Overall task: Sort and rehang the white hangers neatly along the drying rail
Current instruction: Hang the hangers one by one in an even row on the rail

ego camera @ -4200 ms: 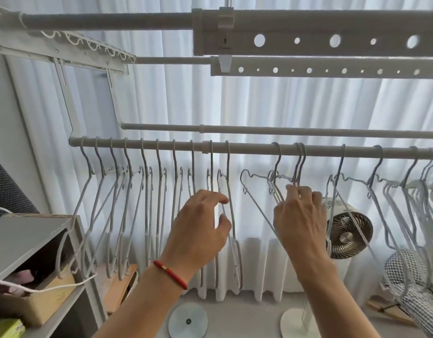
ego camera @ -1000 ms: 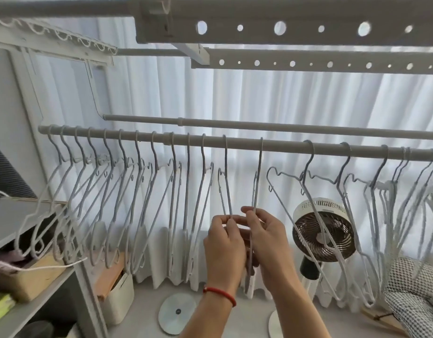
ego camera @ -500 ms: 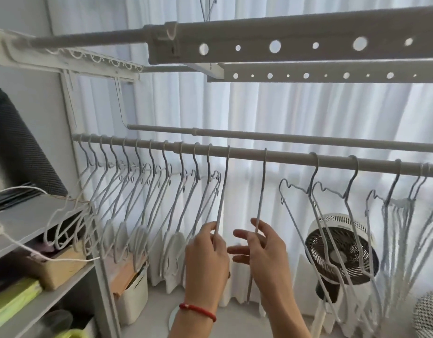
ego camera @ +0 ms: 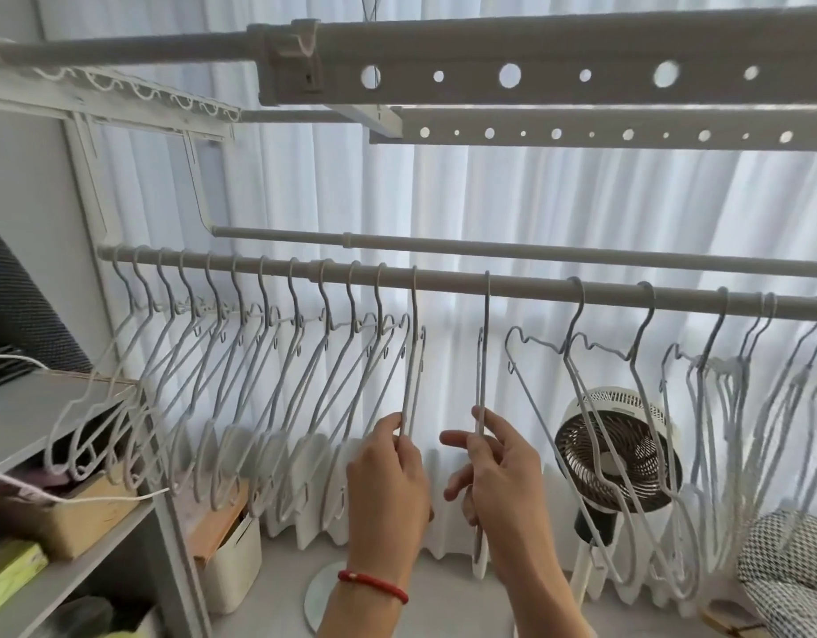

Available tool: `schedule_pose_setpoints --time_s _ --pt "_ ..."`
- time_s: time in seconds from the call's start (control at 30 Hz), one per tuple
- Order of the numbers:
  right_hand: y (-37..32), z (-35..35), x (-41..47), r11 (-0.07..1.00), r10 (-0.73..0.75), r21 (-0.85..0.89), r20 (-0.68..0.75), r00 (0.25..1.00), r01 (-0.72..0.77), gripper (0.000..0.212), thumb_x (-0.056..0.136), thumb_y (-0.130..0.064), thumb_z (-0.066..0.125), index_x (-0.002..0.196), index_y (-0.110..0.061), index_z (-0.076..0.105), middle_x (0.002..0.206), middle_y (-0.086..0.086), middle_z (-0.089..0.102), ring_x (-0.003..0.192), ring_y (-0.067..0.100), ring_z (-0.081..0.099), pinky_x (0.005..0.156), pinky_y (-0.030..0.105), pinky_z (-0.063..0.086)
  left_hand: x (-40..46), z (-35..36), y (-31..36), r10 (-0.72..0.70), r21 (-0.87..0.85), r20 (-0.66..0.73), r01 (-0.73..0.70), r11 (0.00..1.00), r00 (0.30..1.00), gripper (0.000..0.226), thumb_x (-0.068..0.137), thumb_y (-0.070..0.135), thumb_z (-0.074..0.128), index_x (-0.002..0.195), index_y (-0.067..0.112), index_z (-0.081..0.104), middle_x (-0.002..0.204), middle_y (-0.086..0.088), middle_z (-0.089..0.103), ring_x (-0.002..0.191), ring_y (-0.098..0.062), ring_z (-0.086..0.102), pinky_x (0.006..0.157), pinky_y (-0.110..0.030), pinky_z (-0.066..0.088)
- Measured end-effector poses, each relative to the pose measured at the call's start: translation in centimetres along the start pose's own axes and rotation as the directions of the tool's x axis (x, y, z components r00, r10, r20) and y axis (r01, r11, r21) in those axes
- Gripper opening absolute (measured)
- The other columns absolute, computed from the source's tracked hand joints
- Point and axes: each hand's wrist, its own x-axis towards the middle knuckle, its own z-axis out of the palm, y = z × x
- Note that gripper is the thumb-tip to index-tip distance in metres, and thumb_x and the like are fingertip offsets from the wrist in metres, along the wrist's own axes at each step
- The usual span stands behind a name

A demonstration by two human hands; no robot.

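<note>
Twelve or so thin white wire hangers (ego camera: 241,384) already hang evenly spaced and turned the same way along the left stretch of the grey metal drying rail (ego camera: 448,284). The left hand (ego camera: 390,472) pinches the last hanger of that neat row (ego camera: 411,375) between thumb and fingers; the right hand (ego camera: 503,481) pinches the next single hanger (ego camera: 482,361), its other fingers loosely spread. To the right, the remaining white hangers (ego camera: 701,407) hang crooked, overlapping and bunched near the rail's far end, so roughly half the sorting seems left.
</note>
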Motion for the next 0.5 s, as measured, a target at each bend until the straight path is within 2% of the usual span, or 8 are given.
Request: schedule_pose_setpoints --time_s 0.1,0.33,0.5 --pt "-0.2 0.1 0.1 0.999 -0.008 -0.045 -0.001 1.0 0.008 0.036 0.107 -0.011 0.042 0.139 -0.024 0.053 0.097 -0.005 0.077 0.04 0.014 0.051 0.038 0.026 0.035 0.1 0.1 -0.1 -0.001 -0.004 -0.005 0.001 1.0 1.0 0.034 0.102 0.021 0.043 0.133 0.017 0.056 0.106 -0.005 0.07 0.084 -0.029 0.072 0.074 -0.043 0.062" --pt "-1.1 1.5 0.0 0.998 0.003 -0.058 0.068 0.998 0.001 0.04 0.106 -0.011 0.044 0.143 -0.024 0.05 0.098 -0.007 0.077 0.04 0.013 0.051 0.039 0.023 0.038 0.2 0.0 -0.1 -0.012 -0.003 0.0 0.012 1.0 1.0 0.031 0.101 0.021 0.046 0.13 0.02 0.057 0.102 -0.002 0.069 0.079 -0.027 0.072 0.071 -0.043 0.062" --pt "-1.3 2.4 0.0 0.998 0.018 -0.065 0.098 0.995 -0.012 0.038 0.106 -0.01 0.044 0.142 -0.021 0.05 0.098 -0.005 0.077 0.039 0.016 0.053 0.043 0.031 0.047 0.1 -0.1 0.0 -0.007 -0.033 -0.004 0.007 0.999 1.0 0.028 0.099 0.017 0.048 0.124 0.019 0.061 0.099 0.0 0.069 0.077 -0.03 0.071 0.07 -0.048 0.06"
